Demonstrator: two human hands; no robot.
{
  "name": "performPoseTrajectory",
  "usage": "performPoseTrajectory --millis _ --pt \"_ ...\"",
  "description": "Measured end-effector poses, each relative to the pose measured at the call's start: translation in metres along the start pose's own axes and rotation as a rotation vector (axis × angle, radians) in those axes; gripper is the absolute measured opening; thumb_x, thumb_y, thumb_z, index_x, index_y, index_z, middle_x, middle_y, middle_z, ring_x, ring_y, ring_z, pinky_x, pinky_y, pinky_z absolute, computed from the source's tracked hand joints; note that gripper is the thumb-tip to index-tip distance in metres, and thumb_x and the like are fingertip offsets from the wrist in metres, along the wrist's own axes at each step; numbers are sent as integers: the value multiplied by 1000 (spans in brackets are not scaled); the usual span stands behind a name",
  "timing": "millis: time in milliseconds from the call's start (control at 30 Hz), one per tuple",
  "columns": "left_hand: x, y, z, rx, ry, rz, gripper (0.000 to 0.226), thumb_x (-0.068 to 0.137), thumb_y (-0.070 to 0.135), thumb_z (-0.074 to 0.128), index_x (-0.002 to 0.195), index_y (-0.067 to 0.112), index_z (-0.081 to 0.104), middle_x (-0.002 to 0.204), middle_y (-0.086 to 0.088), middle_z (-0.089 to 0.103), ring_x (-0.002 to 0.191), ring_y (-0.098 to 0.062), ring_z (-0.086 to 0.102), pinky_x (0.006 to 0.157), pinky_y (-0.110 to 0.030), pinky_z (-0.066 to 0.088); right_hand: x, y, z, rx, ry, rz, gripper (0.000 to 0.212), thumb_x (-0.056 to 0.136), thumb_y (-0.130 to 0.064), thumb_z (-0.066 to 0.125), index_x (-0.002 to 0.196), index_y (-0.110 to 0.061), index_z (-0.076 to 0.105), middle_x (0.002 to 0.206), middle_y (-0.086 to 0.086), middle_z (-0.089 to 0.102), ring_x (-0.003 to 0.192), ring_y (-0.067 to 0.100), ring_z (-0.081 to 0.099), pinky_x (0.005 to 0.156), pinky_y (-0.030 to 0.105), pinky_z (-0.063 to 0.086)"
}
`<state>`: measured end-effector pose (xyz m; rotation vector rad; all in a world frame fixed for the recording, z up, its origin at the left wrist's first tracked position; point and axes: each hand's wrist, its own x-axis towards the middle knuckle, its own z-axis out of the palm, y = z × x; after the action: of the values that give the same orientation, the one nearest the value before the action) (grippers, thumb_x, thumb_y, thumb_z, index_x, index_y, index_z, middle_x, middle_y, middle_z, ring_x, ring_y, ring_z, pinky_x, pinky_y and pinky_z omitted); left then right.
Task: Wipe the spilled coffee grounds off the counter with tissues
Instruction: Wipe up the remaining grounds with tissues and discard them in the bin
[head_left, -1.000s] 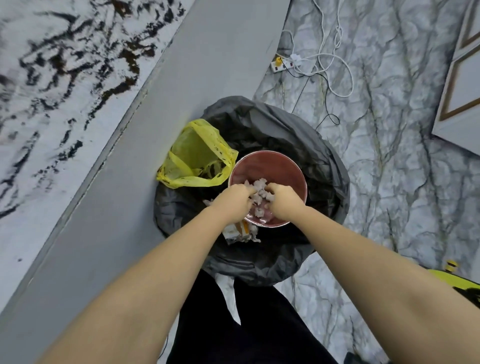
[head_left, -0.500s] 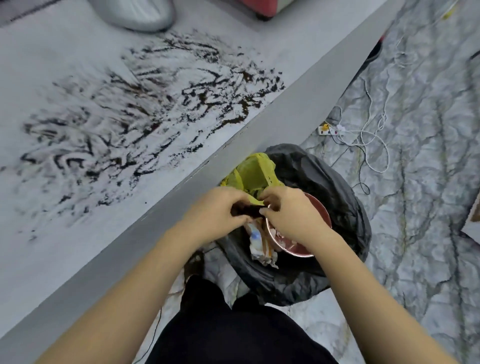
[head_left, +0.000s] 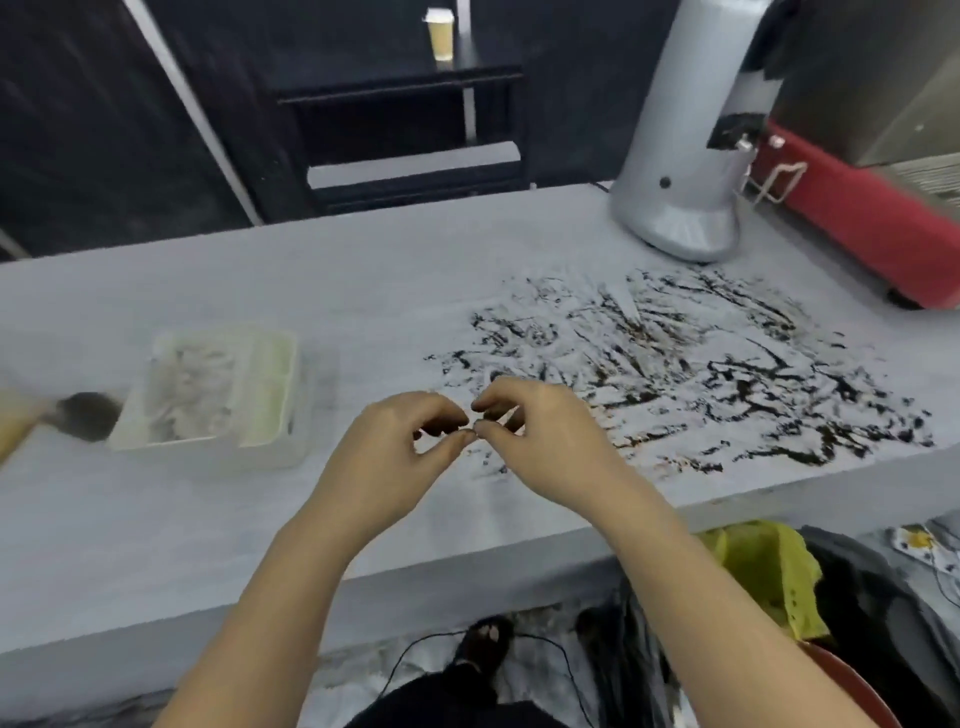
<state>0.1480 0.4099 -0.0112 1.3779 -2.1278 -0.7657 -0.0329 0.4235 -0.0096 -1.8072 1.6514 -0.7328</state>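
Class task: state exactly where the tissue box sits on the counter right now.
In the head view, the tissue box sits on the counter at left, left of both hands, with the spilled coffee grounds off to the right.

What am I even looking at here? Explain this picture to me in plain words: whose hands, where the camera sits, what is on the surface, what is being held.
No machine here: a person wears one wide-angle camera on the head, looking forward and down, so both forearms reach in from the bottom of the picture. The left hand and right hand meet fingertip to fingertip above the grey counter. Neither grip holds a tissue; whether some tiny scrap sits between the fingertips is too blurred to tell. To the right, dark coffee grounds are smeared in streaks across the counter. To the left stands a pale tissue box with white tissues inside. At the back right stands a grey machine, with a red one beside it. Below the counter edge, at the right, a yellow bag and a black bin bag show.
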Motion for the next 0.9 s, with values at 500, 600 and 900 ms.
performPoseTrajectory --millis 500,600,900 --pt "-27 -169 -115 374 488 -512 93 84 68 56 151 10 27 157 -7 31 144 -23 27 115 -42 29 181 -149 153 -34 -329 -445 15 88 -19 62 102 -22 67 105 -5 65 92 11 59 81 32 52" --pt "-31 -176 -108 236 488 -584 110 77 78 54 155 15 8 161 -2 21 146 -20 20 114 -46 33 200 -160 175 -114 -395 -480 20 87 -14 63 106 -18 67 109 -1 64 97 14 58 81 30 50" --pt "-16 -177 -102 197 511 -513 111 76 74 59 155 23 1 157 3 29 142 -15 24 110 -43 38 239 -155 215 -492 -374 -512 33 75 3 57 103 -14 60 98 5 61 86 28 60 62 34 47"
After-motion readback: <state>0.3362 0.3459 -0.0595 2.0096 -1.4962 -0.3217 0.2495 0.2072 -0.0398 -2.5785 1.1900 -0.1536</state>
